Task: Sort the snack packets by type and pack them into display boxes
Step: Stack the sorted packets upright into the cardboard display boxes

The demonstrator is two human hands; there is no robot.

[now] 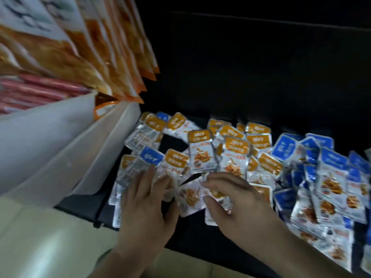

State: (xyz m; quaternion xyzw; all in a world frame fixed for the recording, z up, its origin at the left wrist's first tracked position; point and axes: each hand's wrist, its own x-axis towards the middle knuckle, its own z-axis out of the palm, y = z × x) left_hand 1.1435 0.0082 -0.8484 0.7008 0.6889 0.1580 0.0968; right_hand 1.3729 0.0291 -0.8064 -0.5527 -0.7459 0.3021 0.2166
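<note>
Head cam | L hand flat, fingers straight, resting on orange packets | R hand fingers curled, pinching one of them | orange packets heaped mid dark surface, blue packets piled at right | white display box at left

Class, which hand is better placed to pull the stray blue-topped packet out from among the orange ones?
The left hand: its fingertips lie just below the blue-topped packet, while the right hand is farther off, fingers curled round an orange-topped packet.
</note>
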